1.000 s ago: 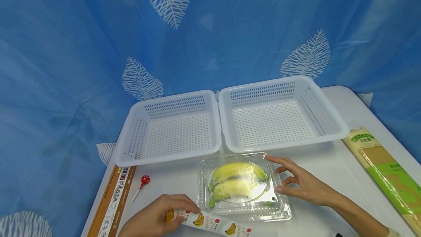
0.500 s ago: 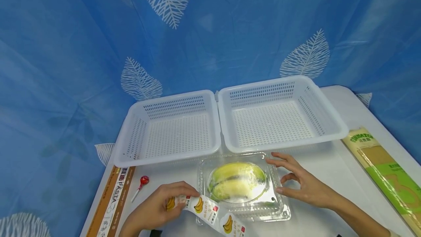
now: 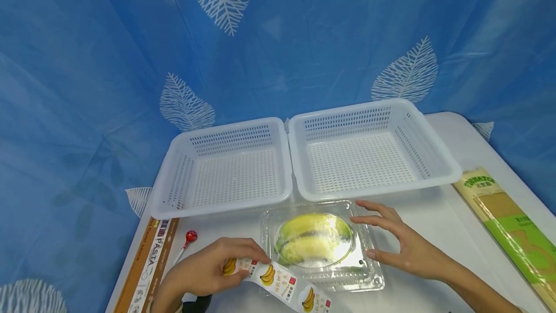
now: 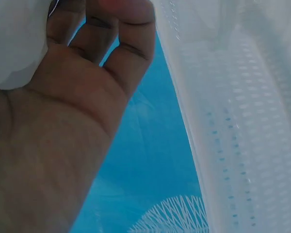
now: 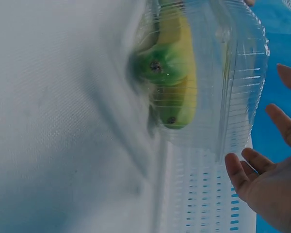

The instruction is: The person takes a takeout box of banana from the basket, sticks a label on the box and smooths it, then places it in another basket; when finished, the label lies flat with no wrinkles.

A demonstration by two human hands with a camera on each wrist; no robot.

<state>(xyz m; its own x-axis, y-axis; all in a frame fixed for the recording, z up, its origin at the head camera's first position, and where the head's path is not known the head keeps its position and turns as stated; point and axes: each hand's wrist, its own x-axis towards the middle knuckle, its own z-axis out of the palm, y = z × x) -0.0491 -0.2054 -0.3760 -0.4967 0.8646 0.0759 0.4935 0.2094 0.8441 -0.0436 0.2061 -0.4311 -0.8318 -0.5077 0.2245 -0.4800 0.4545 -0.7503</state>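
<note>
A clear plastic clamshell box point(image 3: 282, 211) lies near the front middle of the white table, with bananas point(image 3: 312, 235) visible through its lid. My left hand point(image 3: 217, 267) pinches one end of a white strip of stickers point(image 3: 280, 281) printed with bananas. The strip slopes down to the right and overlaps the box's front left corner in the head view. In the left wrist view, a pale piece of the strip point(image 4: 17, 43) shows beside the palm. My right hand point(image 3: 412, 248) is at the box's right side, thumb and fingers spread, holding nothing.
Two white perforated baskets point(image 3: 284, 158) point(image 3: 453, 173) stand side by side behind the box. At the left lie a brown and white PASTA package point(image 3: 152, 264) and a red lollipop point(image 3: 190, 237). A long green and tan packet point(image 3: 508, 226) lies along the right edge.
The strip's free end has swung toward me, then a little back right. My right hand's fingers have spread wider and drawn slightly away from the box. The box has stayed put.
</note>
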